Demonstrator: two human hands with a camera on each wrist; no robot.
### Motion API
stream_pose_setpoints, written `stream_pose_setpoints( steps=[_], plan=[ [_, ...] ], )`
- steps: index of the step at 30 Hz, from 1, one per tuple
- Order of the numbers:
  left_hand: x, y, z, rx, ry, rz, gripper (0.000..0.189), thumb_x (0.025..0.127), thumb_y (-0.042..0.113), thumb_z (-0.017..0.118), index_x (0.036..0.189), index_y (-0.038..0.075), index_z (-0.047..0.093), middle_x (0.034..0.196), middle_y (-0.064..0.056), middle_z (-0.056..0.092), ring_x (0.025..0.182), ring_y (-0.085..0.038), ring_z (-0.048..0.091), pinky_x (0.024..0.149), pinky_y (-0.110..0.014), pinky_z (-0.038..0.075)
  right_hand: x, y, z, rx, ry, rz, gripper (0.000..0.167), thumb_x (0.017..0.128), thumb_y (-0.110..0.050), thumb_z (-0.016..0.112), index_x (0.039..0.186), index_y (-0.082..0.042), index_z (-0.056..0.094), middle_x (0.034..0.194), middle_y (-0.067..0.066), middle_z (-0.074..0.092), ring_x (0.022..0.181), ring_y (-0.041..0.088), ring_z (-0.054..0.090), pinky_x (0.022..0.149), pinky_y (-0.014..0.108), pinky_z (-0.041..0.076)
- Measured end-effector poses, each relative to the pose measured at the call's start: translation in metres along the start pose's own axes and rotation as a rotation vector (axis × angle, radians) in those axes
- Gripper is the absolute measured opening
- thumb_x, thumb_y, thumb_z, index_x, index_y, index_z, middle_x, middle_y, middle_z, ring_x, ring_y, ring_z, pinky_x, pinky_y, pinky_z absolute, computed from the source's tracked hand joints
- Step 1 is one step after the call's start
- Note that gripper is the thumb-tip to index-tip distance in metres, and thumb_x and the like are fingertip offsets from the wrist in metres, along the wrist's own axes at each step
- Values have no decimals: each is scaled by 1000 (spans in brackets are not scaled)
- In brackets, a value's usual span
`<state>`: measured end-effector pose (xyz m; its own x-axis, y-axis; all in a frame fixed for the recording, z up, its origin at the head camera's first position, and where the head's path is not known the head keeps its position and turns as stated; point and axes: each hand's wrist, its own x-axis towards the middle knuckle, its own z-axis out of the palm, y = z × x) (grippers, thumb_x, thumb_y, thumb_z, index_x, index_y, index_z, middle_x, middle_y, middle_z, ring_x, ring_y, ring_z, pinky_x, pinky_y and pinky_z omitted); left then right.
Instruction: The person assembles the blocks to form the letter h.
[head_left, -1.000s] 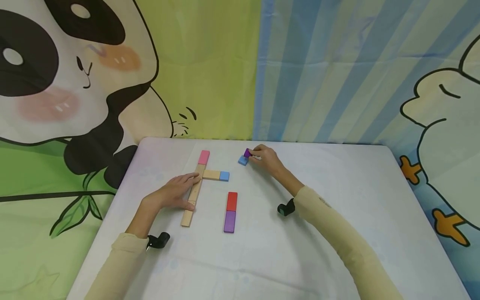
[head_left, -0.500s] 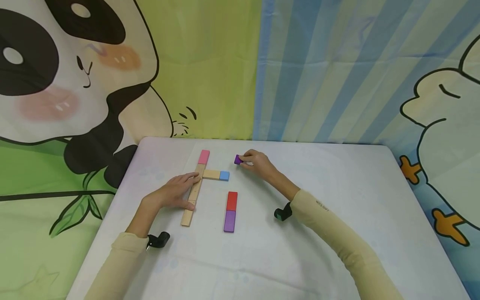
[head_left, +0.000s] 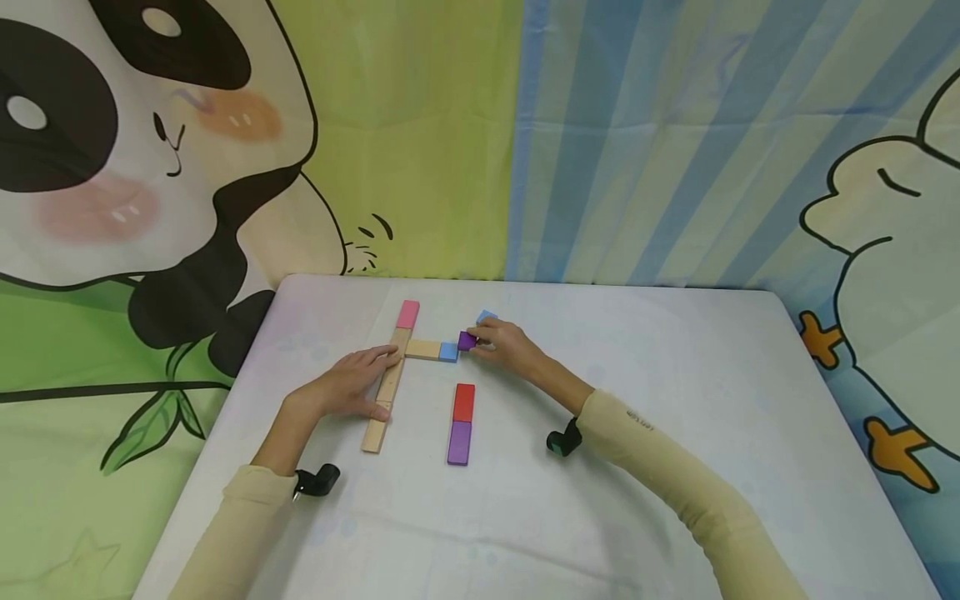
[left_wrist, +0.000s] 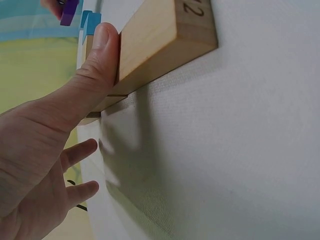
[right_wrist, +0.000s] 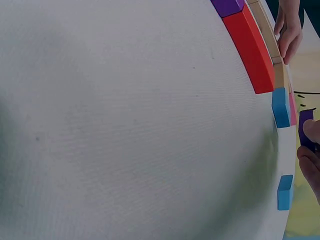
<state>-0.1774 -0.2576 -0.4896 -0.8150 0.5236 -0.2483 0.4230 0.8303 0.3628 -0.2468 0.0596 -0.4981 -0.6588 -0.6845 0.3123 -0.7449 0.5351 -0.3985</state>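
Note:
My right hand [head_left: 510, 346] pinches a small purple block [head_left: 466, 341] between thumb and fingers, close by the end of the blue block [head_left: 448, 352]. That blue block continues a short plain wooden block [head_left: 423, 349], which branches off a long row of plain wooden blocks [head_left: 390, 383] topped by a pink block [head_left: 407, 314]. With fingers spread, my left hand [head_left: 348, 385] rests along the row. In the left wrist view its thumb [left_wrist: 101, 42] lies against a wooden block [left_wrist: 150, 40] marked 12. The right wrist view shows the purple block [right_wrist: 306, 125] raised above the tabletop.
A red block [head_left: 464, 402] and a longer purple block [head_left: 461, 444] lie end to end, nearer me. Partly behind my right hand is another blue block [head_left: 487, 316]. A white cloth covers the table [head_left: 675, 375], whose back edge meets a cartoon-printed curtain [head_left: 420, 142].
My right hand has carried the small purple block from the far blue block, nearer me and leftward to the branch's blue end. My left hand has stayed still.

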Motion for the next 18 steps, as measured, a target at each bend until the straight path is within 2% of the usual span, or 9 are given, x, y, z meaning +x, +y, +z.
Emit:
stream_pose_setpoints(
  steps=[11,18],
  plan=[
    [1,0,2,-4,-6,-14,105,71,52,79,152,7,29,160,-12,24,147,-37,24,118,-60,21,-5,1,13,42,-118,81,34,86,-15,73,116,2,69,106,14,69,89,19,64,81,29,57],
    [1,0,2,-5,-7,-12,104,72,52,79,152,7,29,160,-12,23,147,-36,24,118,-60,20,-4,2,15,40,-131,80,35,87,-18,72,117,1,69,106,13,69,89,18,63,81,28,56]
  ],
)
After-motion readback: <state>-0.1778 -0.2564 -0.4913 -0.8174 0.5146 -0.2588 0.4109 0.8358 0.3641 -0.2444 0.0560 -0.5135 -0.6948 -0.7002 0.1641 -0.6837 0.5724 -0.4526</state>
